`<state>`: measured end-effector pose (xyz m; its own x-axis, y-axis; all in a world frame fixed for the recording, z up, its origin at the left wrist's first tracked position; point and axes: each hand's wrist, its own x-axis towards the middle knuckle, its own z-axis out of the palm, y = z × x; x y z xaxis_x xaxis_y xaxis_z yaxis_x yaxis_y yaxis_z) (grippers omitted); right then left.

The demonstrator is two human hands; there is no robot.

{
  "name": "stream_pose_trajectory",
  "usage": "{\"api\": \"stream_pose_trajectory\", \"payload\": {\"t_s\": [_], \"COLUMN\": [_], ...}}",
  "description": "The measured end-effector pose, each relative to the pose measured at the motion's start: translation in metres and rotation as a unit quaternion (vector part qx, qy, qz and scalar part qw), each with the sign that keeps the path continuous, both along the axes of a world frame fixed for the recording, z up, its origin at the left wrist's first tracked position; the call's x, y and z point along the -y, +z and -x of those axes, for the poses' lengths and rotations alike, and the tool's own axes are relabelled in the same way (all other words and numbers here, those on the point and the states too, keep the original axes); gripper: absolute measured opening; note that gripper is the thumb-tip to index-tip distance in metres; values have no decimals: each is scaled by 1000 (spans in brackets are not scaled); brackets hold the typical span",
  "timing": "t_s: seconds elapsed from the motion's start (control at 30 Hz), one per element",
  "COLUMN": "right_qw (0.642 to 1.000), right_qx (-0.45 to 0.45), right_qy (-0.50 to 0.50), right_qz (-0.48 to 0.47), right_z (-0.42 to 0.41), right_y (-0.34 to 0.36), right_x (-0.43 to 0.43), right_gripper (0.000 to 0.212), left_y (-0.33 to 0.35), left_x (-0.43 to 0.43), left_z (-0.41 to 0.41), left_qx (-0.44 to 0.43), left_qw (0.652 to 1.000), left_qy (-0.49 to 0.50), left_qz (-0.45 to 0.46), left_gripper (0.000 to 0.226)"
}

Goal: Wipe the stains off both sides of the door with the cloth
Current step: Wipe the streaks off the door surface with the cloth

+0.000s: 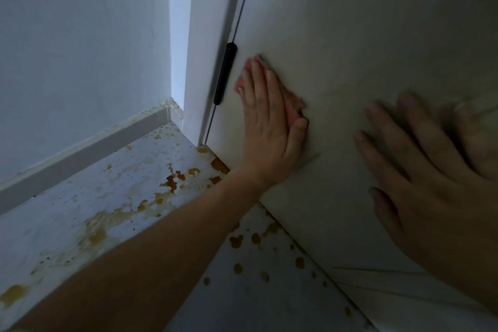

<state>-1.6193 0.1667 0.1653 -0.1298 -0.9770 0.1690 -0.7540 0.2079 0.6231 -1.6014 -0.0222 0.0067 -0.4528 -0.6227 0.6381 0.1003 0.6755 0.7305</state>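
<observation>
left hand [269, 127]: flat on the cloth, fingers straight and together, pointing up, thumb alongside; forearm comes in from lower left
cloth [249, 66]: pink, pressed against the door under the left palm, edges showing past fingertips and by the thumb; blurred
door [350, 35]: pale, plain panel, fills the right side; no stains clear on it in this light
right hand [431, 183]: flat on door, fingers spread, well right of the cloth
hinge [225, 73]: black, vertical, just left of the cloth
door frame [210, 21]: white, beside hinge
floor [67, 210]: light, brown-yellow splatter [172, 182] and drops near door bottom
baseboard [94, 153]: grey, along white wall [80, 35]
</observation>
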Motion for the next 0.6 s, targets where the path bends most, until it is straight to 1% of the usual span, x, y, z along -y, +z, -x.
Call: {"api": "stream_pose_trajectory", "payload": {"t_s": [0.03, 0.13, 0.17, 0.2, 0.23, 0.3, 0.33, 0.4, 0.47, 0.5, 0.53, 0.6], "right_qw": [1000, 1000, 1000, 1000, 1000, 1000, 1000, 999, 999, 999, 998, 998], "right_qx": [0, -21, -21, -18, -16, -22, -24, -30, -45, -48, -48, -47], "right_qy": [0, 8, 7, 5, 4, -1, -5, -13, -20, -24, -27, -28], "right_qz": [-1, -2, -1, 0, 0, -5, -5, 6, 4, 0, 1, -1], "right_z": [-1, -2, -1, -1, 0, -1, -2, -5, -7, -7, -7, -7], "right_y": [0, 1, 2, 4, 4, 3, 1, -2, -5, -6, -6, -6], "right_x": [-2, -5, -7, -10, -13, -14, -15, -15, -14, -15, -16, -16], "right_gripper": [61, 61, 61, 62, 63, 64, 64, 63, 61, 61, 61, 61], "left_y": [-5, -32, -39, -42, -39, -20, -11, -5, -17, -22, -30, -36], "left_x": [-15, -69, -65, -48, -27, 8, 11, -21, -89, -120, -137, -123], "left_z": [-1, -15, -19, -18, -15, -7, -4, -5, -17, -24, -27, -16], "left_qx": [10, 54, 61, 69, 75, 58, 40, 41, 87, 108, 129, 168], "left_qw": [999, 983, 980, 982, 989, 998, 995, 985, 972, 959, 938, 875], "left_qy": [-6, -76, -76, -59, -34, 25, 39, 14, -53, -79, -87, -64], "left_qz": [39, 156, 174, 166, 123, -22, -85, -166, -214, -250, -311, -450], "left_gripper": [74, 75, 75, 74, 72, 71, 71, 72, 77, 81, 84, 80]}}
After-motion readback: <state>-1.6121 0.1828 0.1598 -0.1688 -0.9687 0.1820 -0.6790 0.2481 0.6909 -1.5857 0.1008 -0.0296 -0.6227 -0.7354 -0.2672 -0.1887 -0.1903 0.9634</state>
